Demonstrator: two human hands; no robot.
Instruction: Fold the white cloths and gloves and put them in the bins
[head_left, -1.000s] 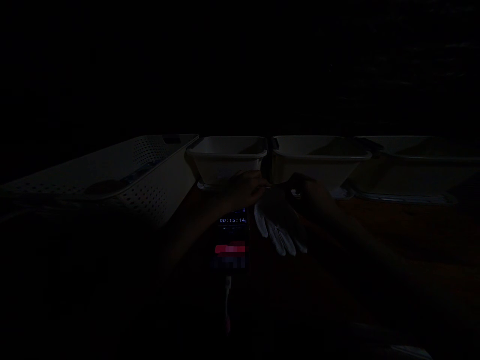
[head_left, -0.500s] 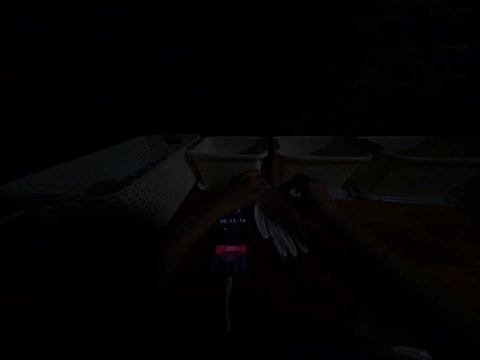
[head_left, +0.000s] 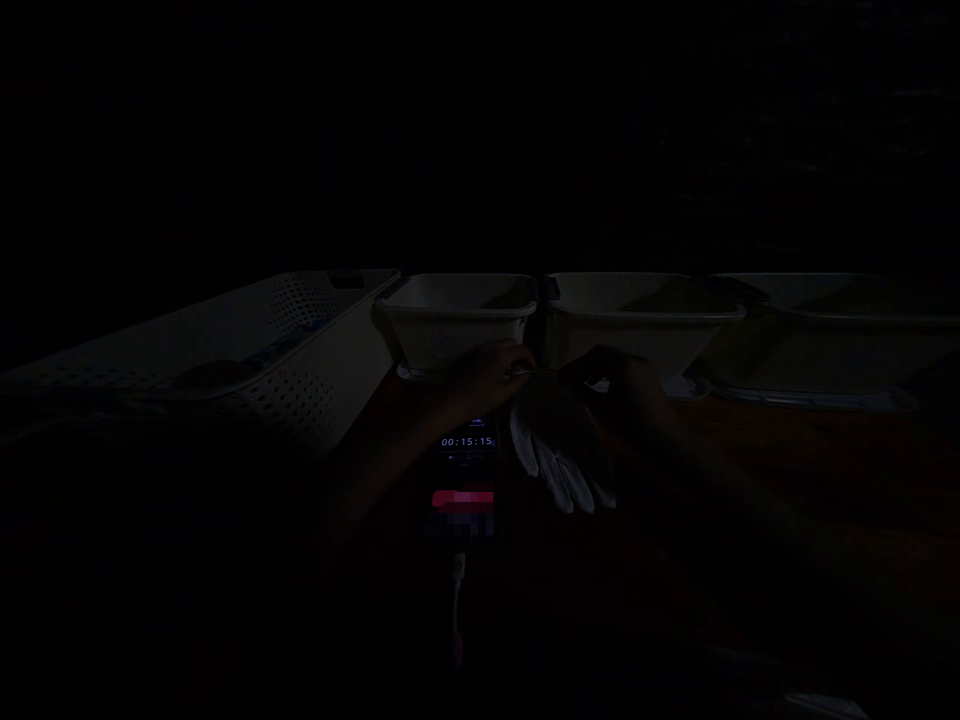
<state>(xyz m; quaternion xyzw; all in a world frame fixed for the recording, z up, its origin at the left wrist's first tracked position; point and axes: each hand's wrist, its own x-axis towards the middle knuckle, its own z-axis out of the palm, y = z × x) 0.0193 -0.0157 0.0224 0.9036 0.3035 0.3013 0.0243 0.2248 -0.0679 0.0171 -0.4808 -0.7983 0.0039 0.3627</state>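
The scene is very dark. A white glove [head_left: 561, 455] lies on the table with its fingers pointing toward me. My left hand [head_left: 487, 375] is closed at the glove's cuff, fingers pinched on its left edge. My right hand [head_left: 624, 385] is curled on the cuff's right side and looks closed on it too, though the dark hides its fingertips. Just left of the glove lies a phone [head_left: 465, 475] with a lit timer on its screen.
Three pale bins stand in a row behind my hands: one [head_left: 454, 315] at centre, one [head_left: 637, 320] to its right, one [head_left: 840, 335] at far right. A perforated white basket [head_left: 300, 350] lies tilted at the left. A cable [head_left: 456, 600] runs from the phone toward me.
The phone's timer has gone from 00:15:14 to 00:15:15. Both hands stay at the glove's cuff with only a slight shift.
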